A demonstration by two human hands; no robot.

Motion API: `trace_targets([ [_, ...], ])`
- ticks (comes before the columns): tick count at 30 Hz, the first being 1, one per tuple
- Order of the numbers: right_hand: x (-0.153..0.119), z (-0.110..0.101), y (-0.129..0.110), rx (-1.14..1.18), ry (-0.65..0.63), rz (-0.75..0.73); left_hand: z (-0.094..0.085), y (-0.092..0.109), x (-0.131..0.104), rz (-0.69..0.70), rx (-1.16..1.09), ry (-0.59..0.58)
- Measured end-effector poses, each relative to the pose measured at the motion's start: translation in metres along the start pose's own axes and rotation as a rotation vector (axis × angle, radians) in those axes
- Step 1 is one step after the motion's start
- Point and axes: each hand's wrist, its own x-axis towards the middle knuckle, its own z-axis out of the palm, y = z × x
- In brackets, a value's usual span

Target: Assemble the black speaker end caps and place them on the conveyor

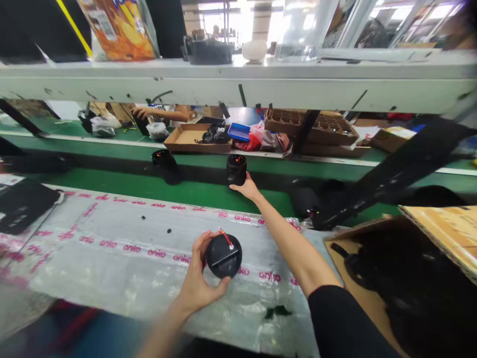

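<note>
My left hand [203, 278] grips a round black plastic base [223, 263] by its rim, a little above the plastic-covered table. Short red and yellow wires [225, 235] with a small white connector stick up from that base. Stretched out over the green belt, my right hand [246, 188] has its fingers around a black cylindrical housing [237, 170]. Coloured wire ends show in the housing's open top. Farther left on the belt stands a similar black housing [166, 166], slightly tilted in view.
A cardboard box [367, 298] of black parts is at my right. Overhead runs a white shelf [223, 84]; a black slanted post [391, 169] stands to the right. Across the belt, a co-worker's hand [149, 112] touches a dark part. A black bag-like item [26, 204] lies left.
</note>
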Motion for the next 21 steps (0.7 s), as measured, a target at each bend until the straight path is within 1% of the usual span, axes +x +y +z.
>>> trace_targets([
  [2,-0.008,-0.008,-0.002,-0.023,-0.105,0.114,0.012,-0.009,-0.012,-0.111,-0.032,0.076],
  [3,-0.016,-0.013,-0.004,-0.022,-0.122,0.160,0.017,-0.013,-0.017,-0.138,-0.026,0.123],
  [5,-0.041,-0.028,-0.012,-0.006,-0.192,0.223,0.025,-0.019,-0.023,-0.132,-0.001,0.210],
  [6,-0.058,-0.039,-0.018,0.008,-0.237,0.243,0.028,-0.021,-0.023,-0.109,-0.001,0.227],
  [8,-0.103,-0.064,-0.032,0.052,-0.358,0.255,0.033,-0.023,-0.016,-0.047,-0.038,0.192],
  [9,-0.129,-0.077,-0.039,0.075,-0.417,0.251,0.036,-0.023,-0.010,-0.012,-0.065,0.149],
  [10,-0.157,-0.089,-0.045,0.105,-0.504,0.238,0.039,-0.022,-0.004,0.028,-0.094,0.103],
  [11,-0.184,-0.098,-0.051,0.136,-0.623,0.175,0.044,-0.021,0.004,0.071,-0.123,0.055],
  [12,-0.210,-0.105,-0.054,0.143,-0.670,0.124,0.050,-0.019,0.010,0.114,-0.150,0.008],
  [13,-0.234,-0.109,-0.056,0.147,-0.639,0.090,0.057,-0.018,0.016,0.156,-0.177,-0.036],
  [15,-0.273,-0.107,-0.053,0.155,-0.436,0.032,0.074,-0.015,0.023,0.214,-0.232,-0.114],
  [16,-0.287,-0.103,-0.049,0.159,-0.323,0.013,0.082,-0.014,0.025,0.227,-0.258,-0.153],
  [18,-0.304,-0.093,-0.039,0.180,-0.142,-0.012,0.095,-0.010,0.024,0.221,-0.305,-0.238],
  [20,-0.312,-0.082,-0.031,0.202,-0.037,-0.027,0.101,-0.007,0.021,0.186,-0.340,-0.313],
  [21,-0.313,-0.077,-0.029,0.207,0.006,-0.037,0.102,-0.005,0.018,0.165,-0.348,-0.331],
])
